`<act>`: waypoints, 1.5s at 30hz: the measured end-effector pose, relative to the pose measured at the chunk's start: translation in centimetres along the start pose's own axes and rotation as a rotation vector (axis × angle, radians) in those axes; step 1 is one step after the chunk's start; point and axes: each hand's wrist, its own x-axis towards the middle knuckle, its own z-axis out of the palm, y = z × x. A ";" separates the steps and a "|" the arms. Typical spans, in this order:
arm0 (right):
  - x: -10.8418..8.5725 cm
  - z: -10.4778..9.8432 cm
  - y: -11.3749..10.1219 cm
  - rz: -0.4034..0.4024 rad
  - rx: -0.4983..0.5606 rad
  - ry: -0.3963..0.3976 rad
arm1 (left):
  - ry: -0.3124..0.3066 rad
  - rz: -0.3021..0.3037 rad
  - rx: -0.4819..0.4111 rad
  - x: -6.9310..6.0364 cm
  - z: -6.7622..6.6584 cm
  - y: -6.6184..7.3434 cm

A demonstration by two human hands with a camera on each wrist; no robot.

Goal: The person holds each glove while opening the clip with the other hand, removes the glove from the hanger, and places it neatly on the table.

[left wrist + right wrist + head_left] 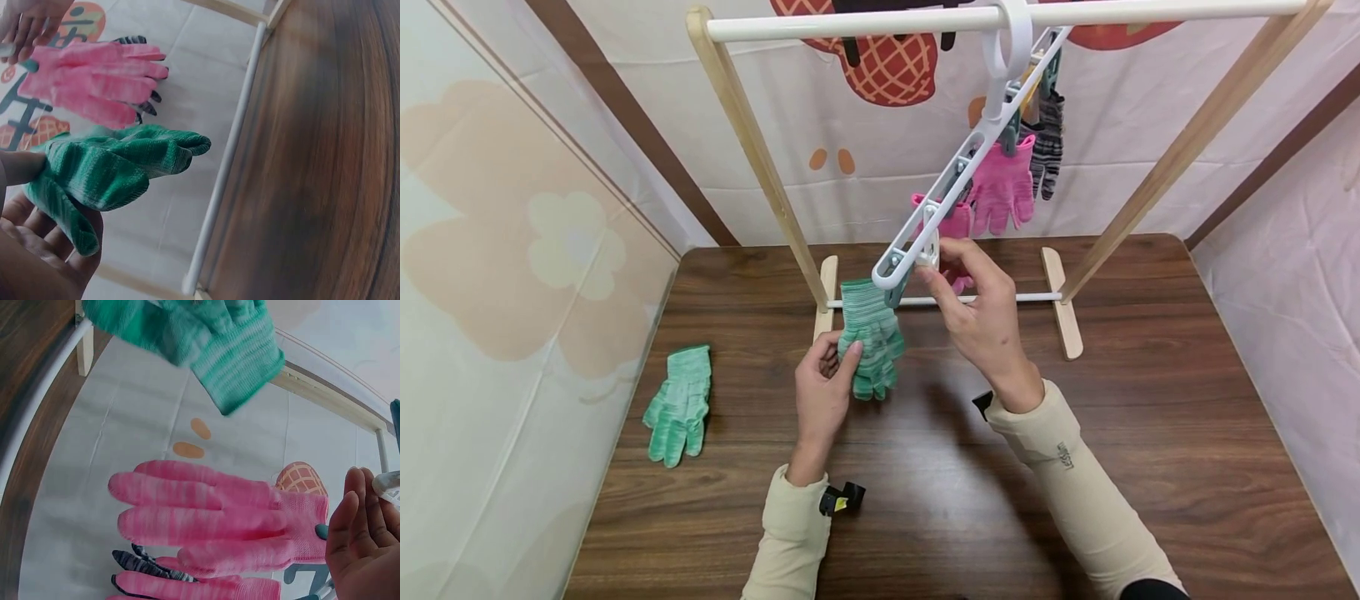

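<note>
Likely soft, light: green glove mid-frame, pinched by left hand, I'd take at cuff; right hand seemingly pinches white clip.

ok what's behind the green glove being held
In the head view, the lower white rod passes behind the green glove, with tabletop beyond. Fingers of the left hand reach behind the glove; their tips and that stretch of rod are covered there.

The right wrist view's top edge cuts off the green glove.
</note>
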 end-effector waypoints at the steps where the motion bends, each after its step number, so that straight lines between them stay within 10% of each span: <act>1: 0.0 0.0 0.0 0.000 0.003 0.001 | 0.008 -0.007 0.000 0.0 -0.2 -0.1; 30: -0.6 -1.0 0.4 0.044 0.037 -0.077 | 0.092 -0.040 0.009 -0.3 -3.4 -1.6; 45: -2.0 -3.1 2.5 0.114 -0.094 0.028 | 0.140 -0.061 0.045 -0.5 -5.2 -2.5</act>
